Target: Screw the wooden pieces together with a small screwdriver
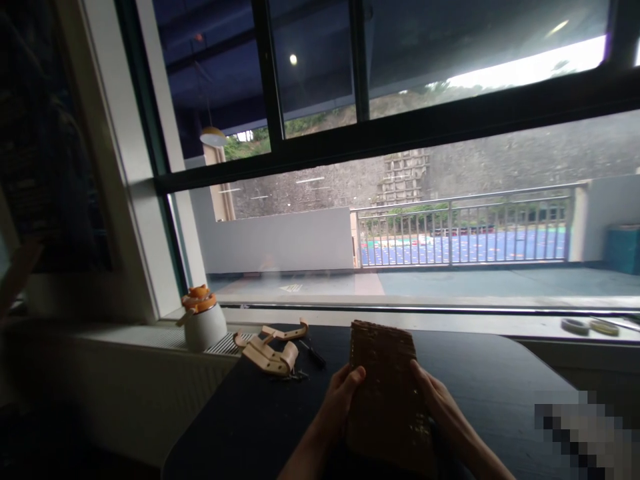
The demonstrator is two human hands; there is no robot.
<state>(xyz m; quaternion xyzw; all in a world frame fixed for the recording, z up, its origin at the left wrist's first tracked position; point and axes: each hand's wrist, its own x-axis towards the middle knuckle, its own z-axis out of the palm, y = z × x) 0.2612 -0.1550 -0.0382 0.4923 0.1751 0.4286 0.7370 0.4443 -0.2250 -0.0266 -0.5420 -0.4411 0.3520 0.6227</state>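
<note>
Left hand (340,400), right hand (443,403): bare, no rings; forearms uncovered, no sleeves visible.

You have the woven panel (387,393) upright over the table (500,380), just ahead of you, your left hand (340,400) on its left edge and your right hand (440,407) on its right edge. To its left, farther back on the table, lie the wooden pieces (270,350), a small dark tool (313,353) just right of them. Left of those, on the sill, stands the pot (203,320). Far right on the sill lie two tape rolls (575,326).
</note>
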